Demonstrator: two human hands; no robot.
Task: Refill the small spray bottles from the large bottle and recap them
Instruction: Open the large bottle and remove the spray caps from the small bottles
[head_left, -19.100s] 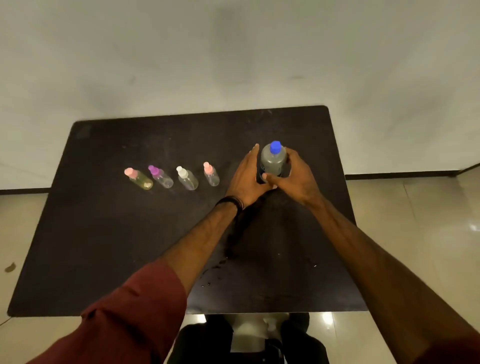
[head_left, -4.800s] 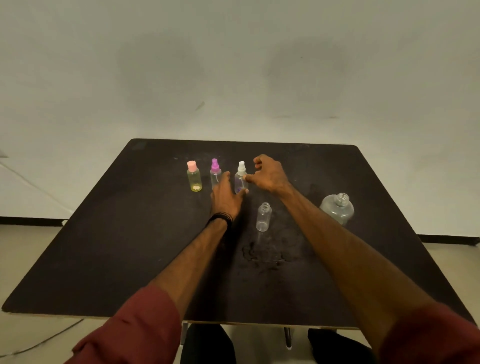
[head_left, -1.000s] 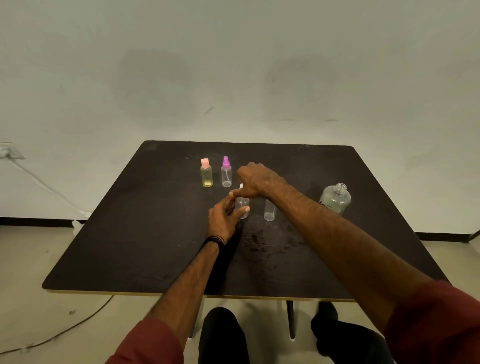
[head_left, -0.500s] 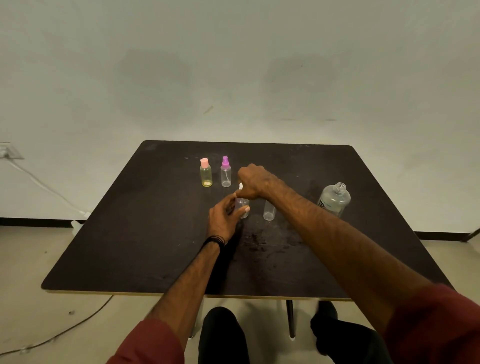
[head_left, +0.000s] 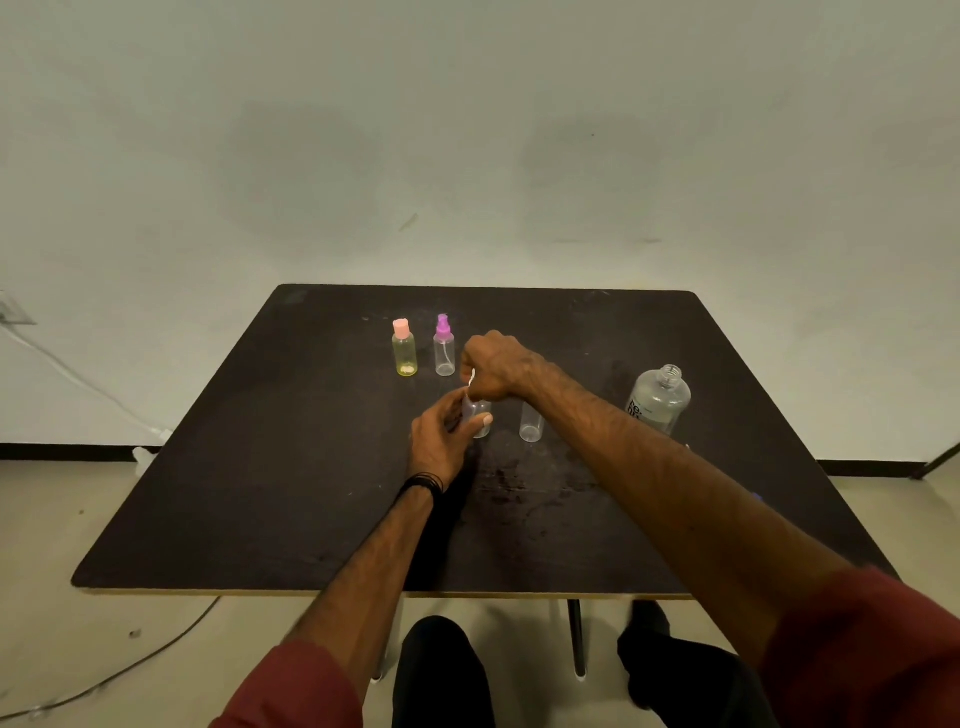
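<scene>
My left hand (head_left: 441, 439) grips a small clear spray bottle (head_left: 480, 415) standing on the dark table (head_left: 260, 467). Directly above it, my right hand (head_left: 493, 366) is closed over the bottle's white spray cap (head_left: 471, 378), mostly hiding it. Just to the right stands a second small clear bottle (head_left: 531, 425) with no cap, partly behind my right forearm. The large clear bottle (head_left: 658, 400) stands uncapped at the right. Two capped small bottles stand behind: a yellowish one with a pink cap (head_left: 404, 349) and a clear one with a purple sprayer (head_left: 444, 347).
Wet marks (head_left: 519, 483) lie on the table in front of the bottles. A wall stands close behind the table. A cable (head_left: 78, 384) runs from a wall socket down to the floor at the left. My legs show under the near edge.
Over the last second both hands stay on the small bottle and its white cap with only slight shifts. Earlier, the large bottle was uncapped and one small bottle lost its cap.
</scene>
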